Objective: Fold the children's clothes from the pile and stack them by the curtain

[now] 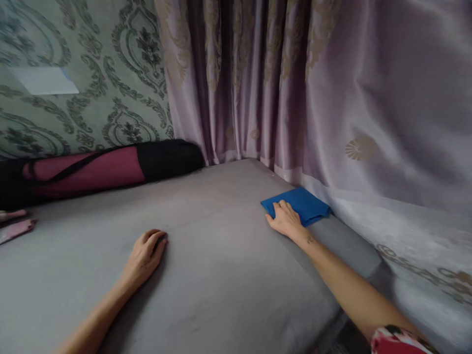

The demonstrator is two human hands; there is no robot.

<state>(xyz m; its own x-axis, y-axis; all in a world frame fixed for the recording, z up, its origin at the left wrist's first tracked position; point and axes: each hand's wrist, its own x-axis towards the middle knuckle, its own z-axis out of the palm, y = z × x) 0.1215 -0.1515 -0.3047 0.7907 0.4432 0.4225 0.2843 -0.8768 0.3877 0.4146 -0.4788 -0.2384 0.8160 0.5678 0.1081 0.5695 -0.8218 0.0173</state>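
Note:
A folded blue cloth [304, 204] lies flat near the right edge of the grey-covered bed [221, 275]. My right hand [285, 219] is on its near left part, the fingers bent over the fabric and the thumb out to the side; the fingertips press on the cloth and partly hide it. Well to the left, my left hand [145, 253] rests on the bed cover, loosely curled, with a dark gap between thumb and fingers. Nothing shows in the left hand, and it is apart from the cloth.
Along the patterned wall lies a long black and dark-red bag [92, 169]. Small pink items [16, 230] sit at the far left edge. Lilac curtains [258, 83] hang down behind the bed and along its right side. White paper [47, 81] is on the wall.

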